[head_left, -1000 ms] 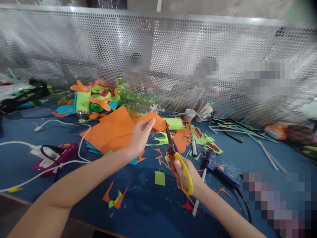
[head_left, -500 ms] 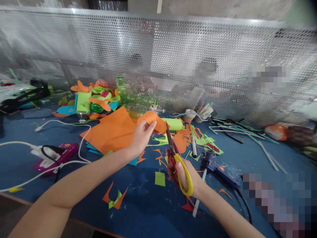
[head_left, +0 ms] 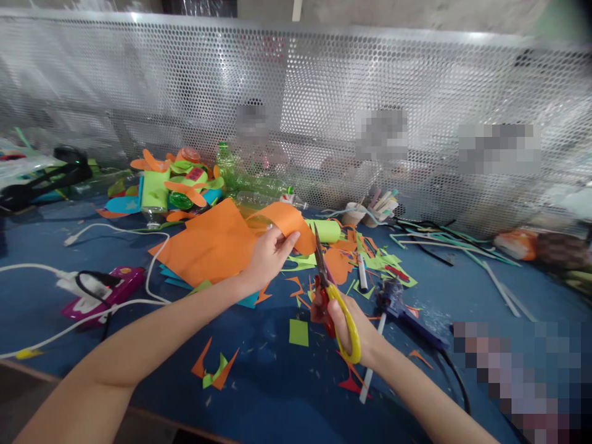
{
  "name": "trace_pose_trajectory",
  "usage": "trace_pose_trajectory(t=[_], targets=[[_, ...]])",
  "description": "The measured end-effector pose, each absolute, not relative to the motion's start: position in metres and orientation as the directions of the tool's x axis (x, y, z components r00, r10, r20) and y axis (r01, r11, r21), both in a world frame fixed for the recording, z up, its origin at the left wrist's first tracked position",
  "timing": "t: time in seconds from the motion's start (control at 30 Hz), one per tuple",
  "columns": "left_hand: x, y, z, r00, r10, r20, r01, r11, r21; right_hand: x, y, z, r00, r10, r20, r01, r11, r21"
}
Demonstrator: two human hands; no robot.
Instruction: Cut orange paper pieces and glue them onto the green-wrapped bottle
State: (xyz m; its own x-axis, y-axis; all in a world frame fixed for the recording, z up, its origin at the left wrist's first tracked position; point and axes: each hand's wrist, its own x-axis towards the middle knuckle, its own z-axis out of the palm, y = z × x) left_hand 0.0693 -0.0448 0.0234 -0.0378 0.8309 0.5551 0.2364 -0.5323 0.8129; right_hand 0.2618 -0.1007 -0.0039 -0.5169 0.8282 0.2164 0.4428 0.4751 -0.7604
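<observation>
My left hand point(head_left: 269, 256) pinches a curved piece of orange paper point(head_left: 282, 217) above the table, thumb on the near side. Scissors point(head_left: 342, 324) with a yellow and a red handle loop are in my right hand point(head_left: 354, 330), its fingers through the loops. The blades point up and away, beside the right end of the orange piece; whether they touch it I cannot tell. Larger orange sheets point(head_left: 203, 246) lie under and left of my left hand, over blue ones. A lime green paper roll point(head_left: 326, 230) rests just behind the scissor tips.
Paper scraps point(head_left: 383, 268) litter the blue table point(head_left: 259, 394). A blue glue gun point(head_left: 411, 320) with its cord lies at right, a magenta power strip point(head_left: 108, 296) with white cables at left. Bottles point(head_left: 226, 160) and paper-covered bottle models point(head_left: 155, 191) stand before a perforated metal screen point(head_left: 305, 80).
The orange piece has shifted slightly right in my left hand and shows more of its curved face. My left hand moved a little right; the scissors turned slightly and look less open.
</observation>
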Motion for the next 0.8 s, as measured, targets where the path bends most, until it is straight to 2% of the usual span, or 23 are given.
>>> trace_pose_trajectory(t=[0.13, 0.37, 0.63, 0.8], targets=[[0.0695, -0.0454, 0.0223, -0.053, 0.821, 0.568, 0.332, -0.522, 0.786, 0.2614, -0.1009, -0.0035, -0.511, 0.83, 0.226, 0.439, 0.477, -0.761], [0.0717, -0.0491, 0.0255, -0.045, 0.846, 0.531, 0.233, -0.508, 0.83, 0.2602, -0.0997, -0.0068, -0.46, 0.863, 0.209, 0.479, 0.44, -0.76], [0.0719, -0.0467, 0.0229, -0.038, 0.857, 0.513, 0.173, -0.5, 0.848, 0.2611, -0.1005, -0.0119, -0.435, 0.897, 0.083, 0.395, 0.273, -0.877], [0.0707, -0.0448, 0.0207, -0.036, 0.863, 0.504, 0.199, -0.488, 0.85, 0.2606, -0.1019, -0.0086, -0.441, 0.893, 0.091, 0.397, 0.285, -0.872]])
